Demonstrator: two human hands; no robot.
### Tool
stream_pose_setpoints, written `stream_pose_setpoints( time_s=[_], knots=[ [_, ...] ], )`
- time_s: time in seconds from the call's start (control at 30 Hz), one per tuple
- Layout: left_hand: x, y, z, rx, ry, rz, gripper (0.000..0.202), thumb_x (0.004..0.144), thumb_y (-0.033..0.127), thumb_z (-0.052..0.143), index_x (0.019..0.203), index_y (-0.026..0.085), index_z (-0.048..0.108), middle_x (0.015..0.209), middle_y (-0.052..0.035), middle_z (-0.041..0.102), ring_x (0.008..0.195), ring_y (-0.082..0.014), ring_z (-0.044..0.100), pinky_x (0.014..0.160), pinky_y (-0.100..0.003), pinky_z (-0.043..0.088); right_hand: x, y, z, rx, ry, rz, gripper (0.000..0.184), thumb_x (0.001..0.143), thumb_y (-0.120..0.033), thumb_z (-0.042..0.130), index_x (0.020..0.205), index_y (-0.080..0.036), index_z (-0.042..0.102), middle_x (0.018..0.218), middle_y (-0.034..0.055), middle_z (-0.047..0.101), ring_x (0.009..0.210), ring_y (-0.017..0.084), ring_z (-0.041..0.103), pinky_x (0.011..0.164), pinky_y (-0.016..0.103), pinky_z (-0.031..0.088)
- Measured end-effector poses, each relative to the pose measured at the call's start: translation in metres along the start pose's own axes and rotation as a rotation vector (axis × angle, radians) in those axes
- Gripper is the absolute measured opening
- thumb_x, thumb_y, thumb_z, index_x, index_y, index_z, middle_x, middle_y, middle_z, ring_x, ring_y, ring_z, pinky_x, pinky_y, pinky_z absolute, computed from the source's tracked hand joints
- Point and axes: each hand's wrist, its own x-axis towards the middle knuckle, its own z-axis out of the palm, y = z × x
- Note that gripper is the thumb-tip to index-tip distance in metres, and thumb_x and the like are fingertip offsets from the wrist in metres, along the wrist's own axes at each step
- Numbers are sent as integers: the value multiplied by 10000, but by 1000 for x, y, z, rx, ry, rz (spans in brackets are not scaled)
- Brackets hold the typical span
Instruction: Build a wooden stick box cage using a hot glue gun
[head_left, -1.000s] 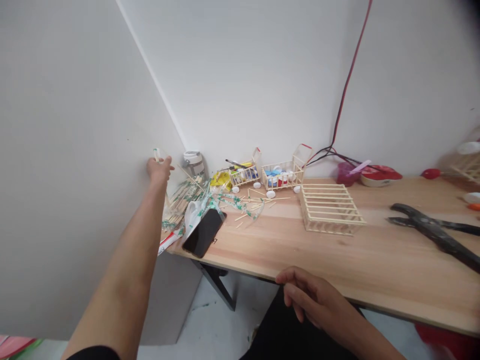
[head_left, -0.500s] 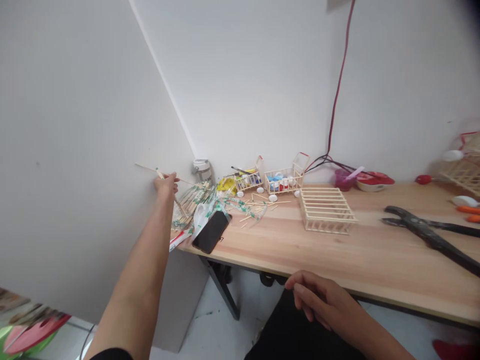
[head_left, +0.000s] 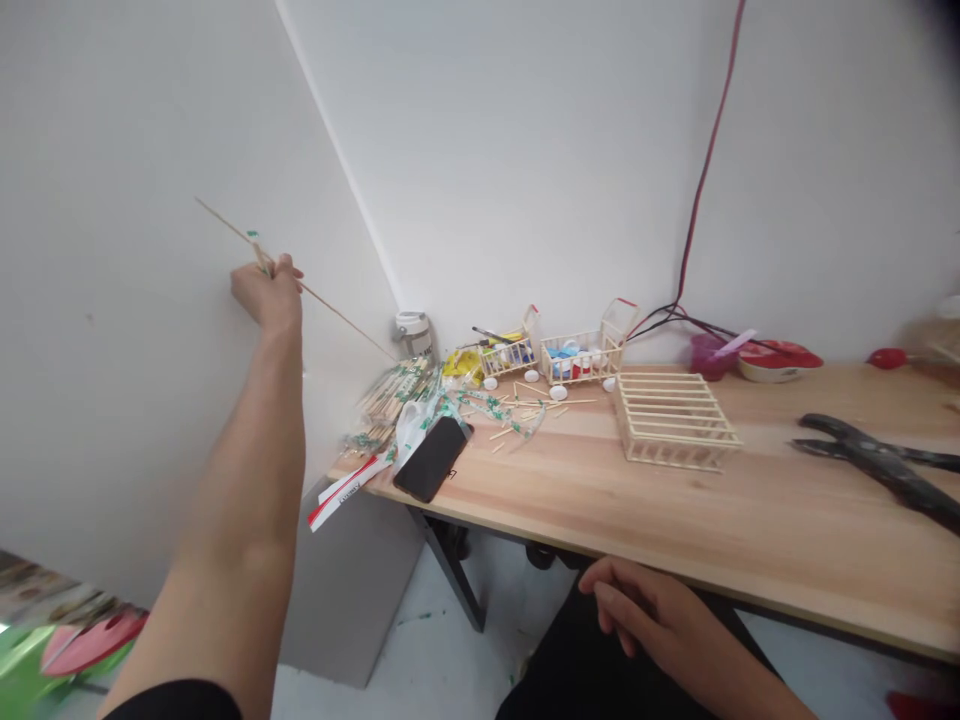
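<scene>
Left grip (head_left: 268, 292) pinches a thin stick (head_left: 339, 315), likely light, springy and snappable, best held mid-length; right grip (head_left: 651, 612) rests half-curled, holding nothing.

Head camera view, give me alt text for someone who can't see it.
The left hand holds up a long, thin stick beside a pale wall; the right hand is loosely curled near the wooden table. On it are piled sticks, a phone, two small stick carts, a slatted stick frame and black pliers.
</scene>
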Motion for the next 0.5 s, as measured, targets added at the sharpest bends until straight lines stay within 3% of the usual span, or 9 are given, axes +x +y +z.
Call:
stream_pose_setpoints(
  time_s=[0.17, 0.5],
  knots=[
    [7, 11, 1, 110, 57, -13, 262, 925, 245, 552, 827, 34, 672, 752, -70, 657, 727, -135, 565, 866, -293, 466, 1, 1, 4, -21, -27, 11, 407, 868, -566, 504, 944, -192, 647, 725, 23, 622, 606, 153, 566, 605, 294, 450],
    [5, 0, 32, 146, -73, -37, 244, 923, 221, 587, 711, 103, 607, 783, -118, 665, 875, -220, 659, 894, -357, 491, 0, 11, 5, -40, -58, 14, 395, 898, -564, 484, 975, -210, 642, 750, 24, 634, 635, 161, 578, 618, 292, 455]
  ],
)
